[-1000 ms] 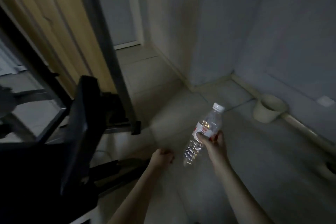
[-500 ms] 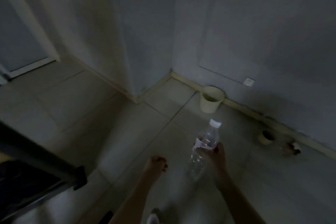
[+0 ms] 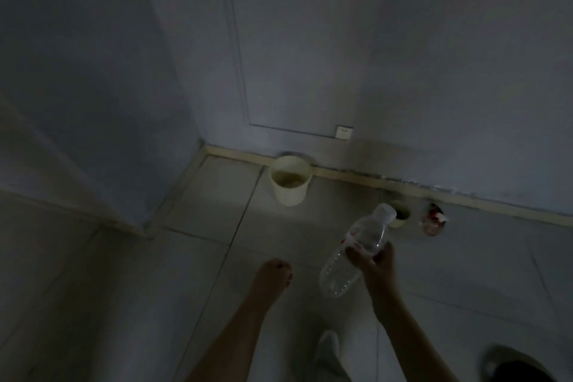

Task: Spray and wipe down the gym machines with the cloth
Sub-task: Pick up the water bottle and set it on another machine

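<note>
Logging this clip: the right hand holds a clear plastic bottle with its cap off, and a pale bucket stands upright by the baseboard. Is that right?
Not quite: the head view shows the white cap on the bottle. The rest holds: the right hand grips the bottle, and the pale bucket stands upright by the baseboard.

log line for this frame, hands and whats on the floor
right hand: holds clear bottle, cap on | left hand: fingers curled, empty | floor: pale bucket by wall
</note>
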Available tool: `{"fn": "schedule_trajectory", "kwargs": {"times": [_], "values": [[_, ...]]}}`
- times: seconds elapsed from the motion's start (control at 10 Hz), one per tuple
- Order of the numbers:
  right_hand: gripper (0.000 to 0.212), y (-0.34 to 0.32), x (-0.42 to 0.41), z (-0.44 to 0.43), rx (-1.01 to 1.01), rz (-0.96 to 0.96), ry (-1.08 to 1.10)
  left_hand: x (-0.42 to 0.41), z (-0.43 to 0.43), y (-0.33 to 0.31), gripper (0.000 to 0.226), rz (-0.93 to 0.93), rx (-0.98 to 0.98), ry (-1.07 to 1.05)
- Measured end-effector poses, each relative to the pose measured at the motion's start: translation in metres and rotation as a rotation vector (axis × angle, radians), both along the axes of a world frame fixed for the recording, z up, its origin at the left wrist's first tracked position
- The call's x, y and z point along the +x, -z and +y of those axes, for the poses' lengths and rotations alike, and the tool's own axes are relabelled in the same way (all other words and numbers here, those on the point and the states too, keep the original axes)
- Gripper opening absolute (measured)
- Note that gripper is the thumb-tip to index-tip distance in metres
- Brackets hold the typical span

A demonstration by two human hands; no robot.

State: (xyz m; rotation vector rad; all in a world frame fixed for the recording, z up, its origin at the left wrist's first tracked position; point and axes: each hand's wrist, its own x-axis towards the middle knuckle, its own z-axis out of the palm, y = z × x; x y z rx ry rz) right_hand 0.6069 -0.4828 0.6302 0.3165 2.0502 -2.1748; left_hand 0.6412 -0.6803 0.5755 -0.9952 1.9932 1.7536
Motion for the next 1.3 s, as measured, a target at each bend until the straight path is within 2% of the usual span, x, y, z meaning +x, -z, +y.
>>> {"fn": "schedule_trajectory", "kwargs": {"times": [0.1,0.2,0.3,0.5,0.6,0.7,0.8,0.9,1.0,1.1,1.2,1.3], "values": [[0.067,0.006,-0.07,0.011,0.046,-0.017,0.035,-0.066,0.006,0.021,0.034,-0.013,-0.02,0.019],[0.052,0.011,-0.132,0.016,0.052,-0.054,0.023,-0.129,0.006,0.048,0.017,-0.011,-0.028,0.059],[0.052,0.021,-0.186,0.015,0.071,-0.112,0.031,-0.183,0.006,0.046,0.012,-0.055,-0.051,0.056],[0.04,0.052,-0.309,-0.01,0.109,-0.115,0.031,-0.303,-0.018,0.08,0.024,-0.128,-0.036,0.072],[0.044,0.074,-0.371,-0.029,0.113,-0.111,0.068,-0.367,-0.034,0.086,0.029,-0.146,-0.026,0.097],[0.047,0.097,-0.429,-0.047,0.129,-0.137,0.064,-0.42,-0.046,0.126,0.015,-0.205,-0.011,0.077],[0.047,0.122,-0.48,-0.054,0.167,-0.187,0.087,-0.462,-0.043,0.132,0.024,-0.243,-0.037,0.148],[0.042,0.156,-0.52,-0.046,0.246,-0.212,0.036,-0.499,-0.037,0.133,0.03,-0.272,-0.069,0.216],[0.042,0.2,-0.555,-0.036,0.294,-0.215,0.017,-0.53,-0.033,0.163,0.02,-0.293,-0.045,0.216],[0.055,0.276,-0.586,-0.022,0.354,-0.253,-0.033,-0.549,-0.025,0.22,0.029,-0.265,-0.051,0.173],[0.056,0.325,-0.607,-0.021,0.34,-0.277,-0.065,-0.566,-0.023,0.279,0.023,-0.256,-0.112,0.246],[0.045,0.378,-0.625,-0.026,0.321,-0.305,-0.088,-0.574,-0.019,0.33,0.02,-0.25,-0.131,0.234]]}}
